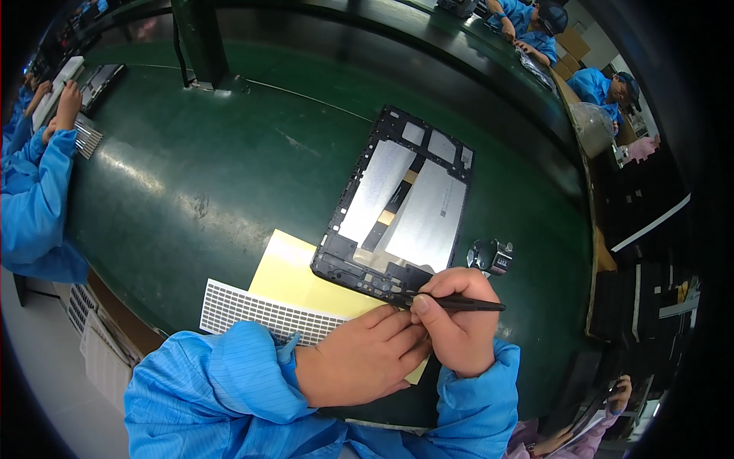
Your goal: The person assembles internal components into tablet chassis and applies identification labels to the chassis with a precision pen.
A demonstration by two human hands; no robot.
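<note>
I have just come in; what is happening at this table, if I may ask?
A person is working at an opened tablet lying on the green table. The right hand holds a black tool, probably tweezers, with its tip by the tablet's near edge. The left hand is close to that tip; whether it pinches anything is hidden. A label sheet overlaps a yellow sheet at the left, and a small metal device stands right of the tablet.

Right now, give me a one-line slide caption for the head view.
Right hand holding a slim black tool at an open tablet's near edge, left hand over yellow paper.
</note>
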